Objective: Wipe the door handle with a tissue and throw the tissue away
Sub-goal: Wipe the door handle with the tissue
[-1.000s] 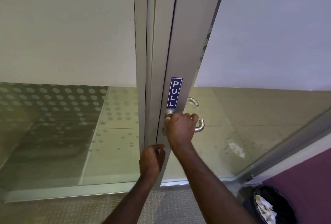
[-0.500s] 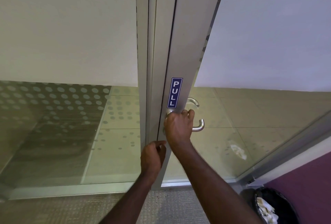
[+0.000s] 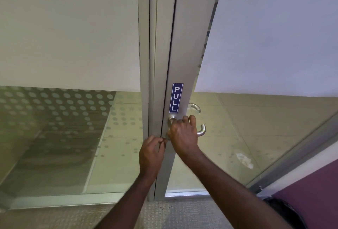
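Since a second ago the left hand (image 3: 150, 152) has risen along the door edge (image 3: 164, 164) until its curled fingers nearly meet the right hand (image 3: 182, 135), which has slid toward the handle (image 3: 201, 131) base, fingers wrapped over it. No tissue shows, so I cannot tell whether either hand holds one; if none sits under the palm, bare skin would smear the handle. The bin (image 3: 285, 212) has nearly left view.

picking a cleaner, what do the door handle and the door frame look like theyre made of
Door handle: looks like satin or brushed metal, maybe stainless steel; soft grey sheen, curved tube. Door frame: seems matte silver aluminium; flat, even grey with no gloss. Neither can be confirmed from the look alone.
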`<state>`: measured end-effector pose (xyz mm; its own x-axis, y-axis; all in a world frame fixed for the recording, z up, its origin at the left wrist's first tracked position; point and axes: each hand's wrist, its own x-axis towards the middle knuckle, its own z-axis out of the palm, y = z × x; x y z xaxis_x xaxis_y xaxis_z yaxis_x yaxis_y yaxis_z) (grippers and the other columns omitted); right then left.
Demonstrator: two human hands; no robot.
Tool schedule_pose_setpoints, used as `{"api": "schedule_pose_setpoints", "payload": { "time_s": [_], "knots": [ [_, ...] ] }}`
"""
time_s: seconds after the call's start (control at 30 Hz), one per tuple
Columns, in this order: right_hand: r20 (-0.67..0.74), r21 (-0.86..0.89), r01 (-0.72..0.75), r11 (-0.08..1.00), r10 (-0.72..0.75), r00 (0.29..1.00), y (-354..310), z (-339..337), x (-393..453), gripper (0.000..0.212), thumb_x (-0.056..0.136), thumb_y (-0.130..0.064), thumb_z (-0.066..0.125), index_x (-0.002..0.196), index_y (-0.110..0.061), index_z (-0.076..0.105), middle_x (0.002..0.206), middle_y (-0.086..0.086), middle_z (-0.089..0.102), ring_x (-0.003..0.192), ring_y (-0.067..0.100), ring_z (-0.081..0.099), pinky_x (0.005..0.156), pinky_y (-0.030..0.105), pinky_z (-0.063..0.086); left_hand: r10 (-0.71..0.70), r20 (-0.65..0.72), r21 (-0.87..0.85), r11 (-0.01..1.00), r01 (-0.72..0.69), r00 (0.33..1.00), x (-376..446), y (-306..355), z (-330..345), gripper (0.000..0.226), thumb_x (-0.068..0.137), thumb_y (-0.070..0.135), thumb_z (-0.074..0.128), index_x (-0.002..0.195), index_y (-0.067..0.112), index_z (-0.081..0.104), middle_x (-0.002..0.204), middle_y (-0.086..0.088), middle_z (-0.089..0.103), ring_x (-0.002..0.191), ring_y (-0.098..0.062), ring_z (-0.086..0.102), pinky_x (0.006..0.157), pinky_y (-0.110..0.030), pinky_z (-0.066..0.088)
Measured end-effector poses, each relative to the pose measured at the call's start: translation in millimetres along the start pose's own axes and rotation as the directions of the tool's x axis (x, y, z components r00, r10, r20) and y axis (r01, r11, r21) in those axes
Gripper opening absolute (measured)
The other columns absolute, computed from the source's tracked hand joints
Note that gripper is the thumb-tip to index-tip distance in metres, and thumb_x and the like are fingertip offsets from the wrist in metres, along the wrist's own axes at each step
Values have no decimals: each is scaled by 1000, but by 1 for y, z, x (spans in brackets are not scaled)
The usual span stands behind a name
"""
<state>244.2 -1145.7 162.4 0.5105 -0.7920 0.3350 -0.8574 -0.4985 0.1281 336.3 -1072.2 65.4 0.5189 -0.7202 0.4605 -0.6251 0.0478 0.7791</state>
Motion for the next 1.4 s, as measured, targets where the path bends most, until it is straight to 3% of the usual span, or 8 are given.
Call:
{"api": "schedule_pose_setpoints", "payload": {
  "time_s": [0.17,0.27,0.43,0.53,0.77,1.07,1.3,1.4],
  "knots": [
    [84,151,-171,974,160,984,0,-8,12,13,85,-24,58,77,-19,68,71,7,69,78,28,60,84,41,31,254,-81,118,963,-244,964,6,10,-10,47,93,15,63,140,14,56,150,-5,52,148,-24,39,123,-38,31],
    [132,260,-314,913,289,948,-4,-8,20,23,88,-35,55,80,-17,68,75,7,71,79,27,63,85,41,30,284,-3,212,937,-277,959,7,15,-14,74,96,21,58,160,11,23,169,-16,23,159,-31,16,128,-49,17],
    [58,154,-138,978,130,990,2,-7,1,7,80,-25,65,83,-20,68,71,6,69,78,27,60,82,41,31,227,135,263,930,-256,965,0,11,-14,83,96,35,48,162,10,5,172,-15,5,160,-31,4,127,-53,22],
    [39,58,-20,998,18,999,12,-4,-9,15,73,-23,73,86,-18,67,68,7,69,77,29,59,81,42,33,215,173,268,929,-256,961,-6,2,-15,88,95,34,51,163,12,0,173,-12,1,161,-28,2,128,-50,22],
    [84,234,-280,931,268,960,-10,-5,8,19,89,-30,59,81,-17,70,76,8,69,80,26,58,86,42,33,197,226,285,923,-258,954,-20,-5,-17,92,94,31,54,162,15,-5,173,-12,0,161,-27,3,128,-49,22],
    [-41,55,10,998,-7,999,25,6,-22,8,77,-19,74,81,-16,68,73,4,72,86,27,62,94,44,31,153,248,268,938,-219,957,-22,-11,-11,93,94,36,54,163,19,-7,174,-8,-4,161,-24,-3,127,-49,25],
    [114,289,-310,906,289,950,-6,-1,6,23,89,-29,58,75,-16,70,72,10,70,81,28,60,93,43,32,139,268,296,930,-219,953,-20,-11,-3,93,96,40,53,162,18,-8,173,-8,-4,161,-21,-4,127,-48,23],
    [87,262,-223,939,207,975,6,3,-2,24,90,-34,59,79,-17,71,75,9,70,84,27,61,94,43,31,140,288,301,926,-228,947,-20,-10,2,91,95,37,54,163,11,0,173,-8,-4,161,-21,-4,129,-46,20]
  ]
}}
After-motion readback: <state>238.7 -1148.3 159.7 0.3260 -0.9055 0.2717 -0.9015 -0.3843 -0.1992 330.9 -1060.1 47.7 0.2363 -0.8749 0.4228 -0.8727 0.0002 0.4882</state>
